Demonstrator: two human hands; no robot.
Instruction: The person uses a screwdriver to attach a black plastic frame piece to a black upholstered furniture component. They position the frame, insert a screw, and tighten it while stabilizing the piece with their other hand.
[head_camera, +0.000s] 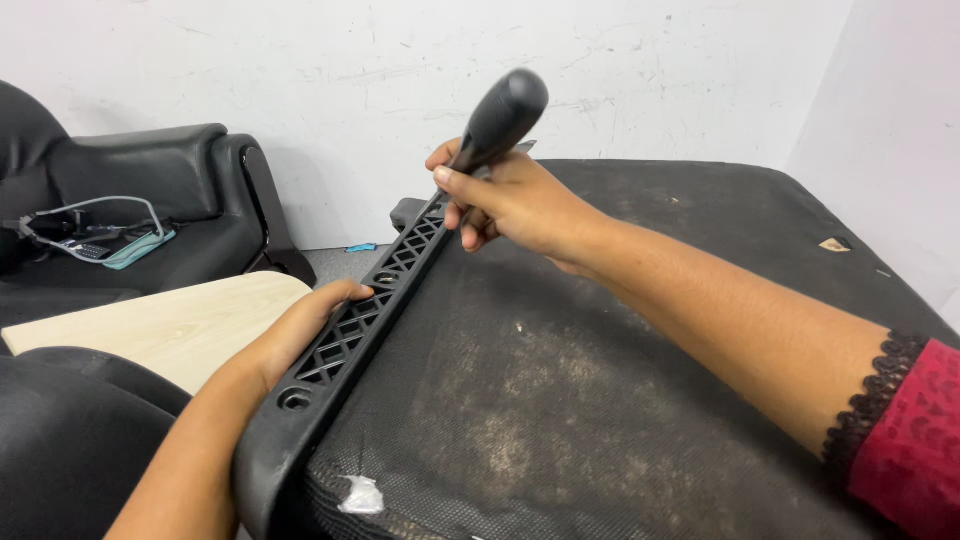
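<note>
Your right hand (500, 205) grips a black-handled tool (503, 115) at the chair frame (350, 335)
Your left hand (300, 335) clasps that frame's edge beside the mesh seat (560, 400)

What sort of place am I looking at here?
Probably a furniture repair or assembly workroom. A dusty black mesh chair seat lies frame-up, the right hand holds a black-handled tool over it, and a black armchair stands against a scuffed white wall.

The tool's (503, 118) tip is hiding behind the right hand (510, 200); the left hand's (300, 330) fingers are disappearing under the frame (340, 340).
</note>
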